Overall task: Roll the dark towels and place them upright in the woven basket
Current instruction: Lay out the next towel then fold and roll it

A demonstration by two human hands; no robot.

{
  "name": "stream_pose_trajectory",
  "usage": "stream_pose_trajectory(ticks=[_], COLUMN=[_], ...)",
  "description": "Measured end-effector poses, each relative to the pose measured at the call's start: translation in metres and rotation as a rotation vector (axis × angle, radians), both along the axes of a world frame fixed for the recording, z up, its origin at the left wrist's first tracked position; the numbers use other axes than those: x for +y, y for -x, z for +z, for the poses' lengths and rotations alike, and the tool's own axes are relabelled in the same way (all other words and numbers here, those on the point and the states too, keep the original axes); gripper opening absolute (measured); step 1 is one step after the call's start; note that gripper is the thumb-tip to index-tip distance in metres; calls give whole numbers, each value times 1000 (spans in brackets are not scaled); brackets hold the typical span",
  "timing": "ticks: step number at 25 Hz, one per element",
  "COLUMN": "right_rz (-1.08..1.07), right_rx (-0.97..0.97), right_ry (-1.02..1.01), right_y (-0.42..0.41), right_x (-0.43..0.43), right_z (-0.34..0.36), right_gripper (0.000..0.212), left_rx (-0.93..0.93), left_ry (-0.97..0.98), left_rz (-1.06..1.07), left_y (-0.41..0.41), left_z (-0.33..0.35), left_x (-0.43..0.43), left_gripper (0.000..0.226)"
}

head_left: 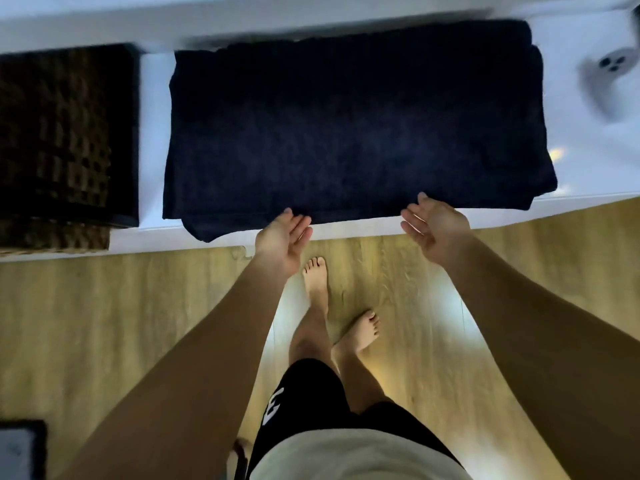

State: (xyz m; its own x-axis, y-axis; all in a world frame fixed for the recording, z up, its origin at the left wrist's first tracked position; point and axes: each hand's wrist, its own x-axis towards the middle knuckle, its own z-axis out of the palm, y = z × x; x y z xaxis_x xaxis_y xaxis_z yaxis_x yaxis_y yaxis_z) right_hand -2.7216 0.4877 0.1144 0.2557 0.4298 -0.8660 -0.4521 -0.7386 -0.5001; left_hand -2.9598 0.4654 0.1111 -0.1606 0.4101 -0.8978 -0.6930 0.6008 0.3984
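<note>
There is one dark brown woven basket [69, 140]. One stack of dark blue folded towels [356, 123] shows at least two layers; the exact number is unclear. Two hands are visible, the left hand [282, 237] and the right hand [434, 225], and two bare feet [316, 278].

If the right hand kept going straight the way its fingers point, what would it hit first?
The dark towel, at its near edge. The right hand is open with fingers right beside that edge; whether they touch is unclear.
</note>
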Motion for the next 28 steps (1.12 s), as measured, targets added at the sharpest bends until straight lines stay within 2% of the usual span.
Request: stream_pose_trajectory(ticks=[3, 6, 13, 15, 19, 21, 24, 28], right_rz=[-133, -275, -316, -345, -375, -365, -372, -366], right_rx=[49, 67, 96, 113, 107, 100, 128, 110], right_ry=[58, 80, 106, 87, 63, 39, -13, -41], right_y=[2, 1, -10, -16, -29, -37, -48, -68], right_x=[8, 12, 26, 29, 29, 25, 18, 25], right_z=[-5, -4, -2, -2, 1, -2, -1, 10], right_gripper=[16, 11, 12, 8, 13, 15, 4, 10], left_rx=[-1, 39, 69, 84, 93, 105, 146, 208], left_ry=[47, 74, 85, 79, 51, 23, -4, -51], left_rz=[70, 155, 361, 406, 463, 461, 431, 401], left_y=[2, 8, 36, 48, 76, 88, 104, 122], left_z=[-2, -1, 1, -2, -11, -12, -11, -8], left_x=[11, 19, 40, 42, 38, 36, 37, 34], left_gripper=[9, 1, 29, 27, 25, 26, 31, 31])
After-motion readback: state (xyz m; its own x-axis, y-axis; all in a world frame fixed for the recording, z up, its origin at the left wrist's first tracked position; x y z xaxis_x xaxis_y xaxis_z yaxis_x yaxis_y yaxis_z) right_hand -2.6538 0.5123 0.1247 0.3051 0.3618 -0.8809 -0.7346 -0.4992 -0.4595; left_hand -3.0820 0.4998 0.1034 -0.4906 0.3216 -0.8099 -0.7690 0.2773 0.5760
